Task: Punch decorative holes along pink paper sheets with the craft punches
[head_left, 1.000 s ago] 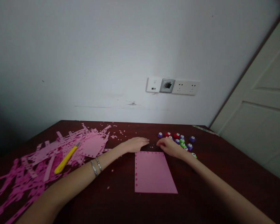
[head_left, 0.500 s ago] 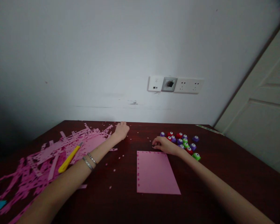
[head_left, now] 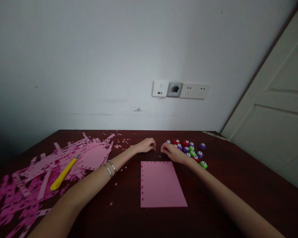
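Observation:
Above the far edge of a pink sheet of paper (head_left: 162, 185), my two hands face each other with a small gap between them. My left hand (head_left: 146, 145), with bracelets on its wrist, has its fingers bent and drawn together; whatever is at the tips is too small to name. Curled fingers also show on my right hand (head_left: 172, 153), close beside several small craft punches (head_left: 192, 153) in red, purple and green. What it pinches, if anything, is hidden. Dark pink shapes run along the sheet's left and far edges. Tiny pink paper cutouts (head_left: 118, 146) lie scattered to the left.
A heap of punched pink paper strips (head_left: 27, 185) covers the left of the dark table (head_left: 213, 205). On it rests a yellow craft knife (head_left: 64, 173). Behind the table is a wall with sockets (head_left: 193, 91); a white door (head_left: 280, 99) stands at right.
My left hand has moved right, from the cutouts near the table's back to beside my right hand. My right hand stays beyond the sheet. The whole view has shifted slightly.

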`<state>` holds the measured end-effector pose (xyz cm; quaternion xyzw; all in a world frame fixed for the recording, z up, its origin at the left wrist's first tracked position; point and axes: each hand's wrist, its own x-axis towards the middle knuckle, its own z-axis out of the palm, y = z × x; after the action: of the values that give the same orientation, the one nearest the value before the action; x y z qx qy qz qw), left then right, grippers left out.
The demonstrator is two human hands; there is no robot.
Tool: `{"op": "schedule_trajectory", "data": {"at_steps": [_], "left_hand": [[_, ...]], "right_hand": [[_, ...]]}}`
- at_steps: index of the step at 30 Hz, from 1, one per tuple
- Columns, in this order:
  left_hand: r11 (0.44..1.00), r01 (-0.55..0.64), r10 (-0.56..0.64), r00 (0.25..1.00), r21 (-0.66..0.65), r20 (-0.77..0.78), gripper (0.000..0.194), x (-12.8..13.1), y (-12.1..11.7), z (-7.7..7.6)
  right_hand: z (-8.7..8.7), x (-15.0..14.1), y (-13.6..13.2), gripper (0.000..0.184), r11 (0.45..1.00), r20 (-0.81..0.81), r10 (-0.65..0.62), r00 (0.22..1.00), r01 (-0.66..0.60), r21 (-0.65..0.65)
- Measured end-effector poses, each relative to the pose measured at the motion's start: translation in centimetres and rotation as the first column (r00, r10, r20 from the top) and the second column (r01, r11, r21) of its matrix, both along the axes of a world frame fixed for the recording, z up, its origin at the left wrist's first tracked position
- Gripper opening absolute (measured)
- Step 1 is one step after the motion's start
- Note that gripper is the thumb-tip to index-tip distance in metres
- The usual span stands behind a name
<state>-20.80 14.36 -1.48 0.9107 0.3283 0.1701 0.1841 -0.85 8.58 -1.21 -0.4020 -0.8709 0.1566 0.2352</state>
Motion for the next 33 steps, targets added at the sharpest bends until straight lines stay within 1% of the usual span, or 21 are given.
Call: {"op": "schedule_trajectory", "data": {"at_steps": [2,4,8,10,12,14,17,20,23,26,30,33], "left_hand": [[1.000,-0.022,0.022,1.000,-0.005,-0.007,0.005,0.1,0.0,-0.1],[0.999,-0.035,0.035,0.999,0.008,-0.022,0.007,0.1,-0.1,-0.3],[0.996,-0.033,0.040,0.995,0.082,-0.090,0.011,0.2,-0.6,-0.6],[0.994,-0.029,0.039,0.995,0.105,-0.095,0.011,0.1,-0.8,-0.6],[0.995,-0.048,0.053,0.997,0.084,-0.058,0.011,-0.1,-0.9,-0.5],[0.998,-0.054,0.054,0.999,0.034,-0.006,0.011,-0.3,-0.9,-0.4],[1.000,0.012,-0.010,0.999,-0.025,0.054,0.010,-0.7,-0.9,-0.3],[0.998,0.055,-0.054,0.997,-0.014,0.057,0.011,-0.8,-0.9,-0.4],[0.997,0.055,-0.055,0.998,0.050,0.012,0.009,-0.4,-0.9,-0.5],[0.993,0.057,-0.052,0.997,0.107,-0.051,0.010,0.1,-1.0,-0.3],[0.974,0.089,-0.048,0.980,0.207,-0.195,0.014,0.7,-1.6,0.2],[0.959,0.108,-0.034,0.962,0.263,-0.269,0.013,1.0,-2.1,0.2]], "right_hand": [[0.3,0.4,-0.2,0.014,1.000,0.011,-0.008,1.000,0.008,-0.008],[0.4,0.5,-0.4,0.014,0.999,0.030,0.015,0.999,-0.014,-0.034],[-0.2,0.0,-0.3,0.009,0.998,0.066,0.046,0.997,-0.043,-0.042],[-0.4,-0.2,-0.1,0.006,0.998,0.074,0.058,0.996,-0.056,-0.035],[-0.4,-0.3,0.0,0.005,0.997,0.079,0.077,0.994,-0.075,-0.028],[-0.2,-0.4,0.0,0.007,0.995,0.097,0.096,0.991,-0.095,-0.013],[0.3,-0.4,-0.5,0.012,0.993,0.165,0.109,0.980,-0.116,0.031],[0.6,-0.6,-1.0,0.017,0.991,0.255,0.088,0.963,-0.111,0.077],[0.5,-0.8,-1.5,0.021,0.989,0.338,0.044,0.940,-0.090,0.121],[0.5,-0.9,-1.7,0.024,0.986,0.367,0.024,0.930,-0.081,0.142],[0.5,-0.8,-1.6,0.022,0.989,0.349,0.036,0.936,-0.083,0.121],[0.5,-0.4,-1.1,0.021,0.993,0.297,0.024,0.955,-0.057,0.104]]}}
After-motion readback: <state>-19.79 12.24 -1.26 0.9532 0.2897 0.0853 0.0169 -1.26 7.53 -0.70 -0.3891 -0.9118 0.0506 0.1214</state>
